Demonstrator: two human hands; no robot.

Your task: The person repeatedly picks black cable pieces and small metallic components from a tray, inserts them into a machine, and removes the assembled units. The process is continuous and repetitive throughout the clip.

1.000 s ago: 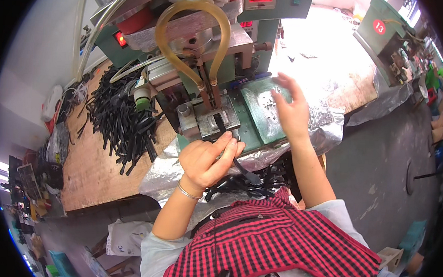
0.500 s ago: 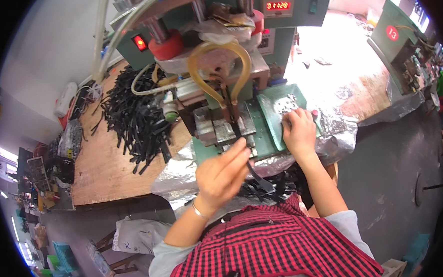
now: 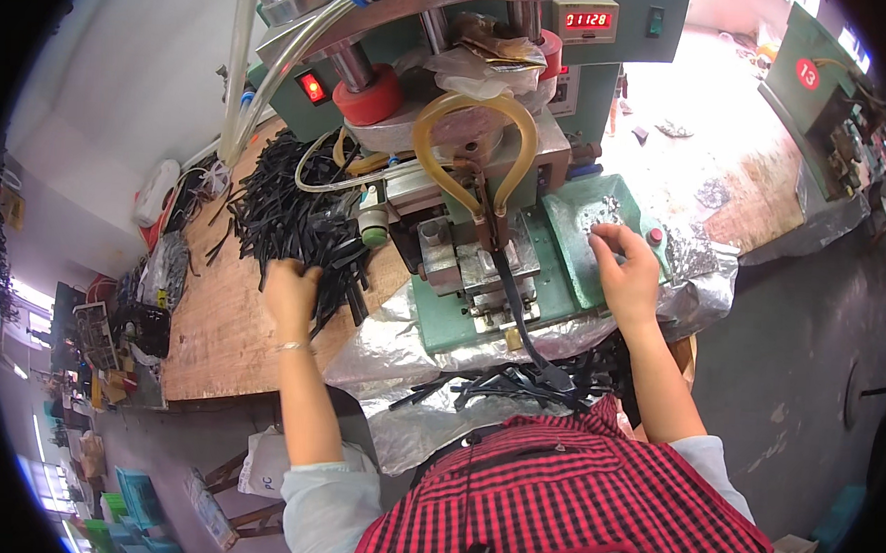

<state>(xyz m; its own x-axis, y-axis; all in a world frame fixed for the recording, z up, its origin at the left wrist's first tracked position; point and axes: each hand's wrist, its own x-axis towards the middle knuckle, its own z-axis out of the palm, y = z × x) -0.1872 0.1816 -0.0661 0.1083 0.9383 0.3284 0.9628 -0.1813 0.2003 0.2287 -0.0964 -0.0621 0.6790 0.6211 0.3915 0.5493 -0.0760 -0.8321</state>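
My left hand (image 3: 291,297) reaches into the near side of a heap of black strips (image 3: 301,204), its fingers bent down and closed on a strip there; the fingertips are partly hidden. My right hand (image 3: 631,274) is over a green tray (image 3: 580,274) that holds tiny dark and shiny bits. Its thumb and forefinger are pinched together, and whatever is between them is too small to make out. A single black strap (image 3: 517,308) hangs from the metal fixture (image 3: 478,268) of the press, curving toward me, with neither hand on it.
The green press (image 3: 631,31) carries red-collared posts, a looped amber tube (image 3: 420,140) and a lit red switch (image 3: 313,87). More black strips (image 3: 497,385) lie on foil along the front edge. A red button (image 3: 656,236) sits right of the tray. Another machine (image 3: 813,106) stands far right.
My left hand has left the strap at the fixture and moved left to the heap. The strap stays hanging in the fixture. My right hand remains over the tray, its fingers now pinched.
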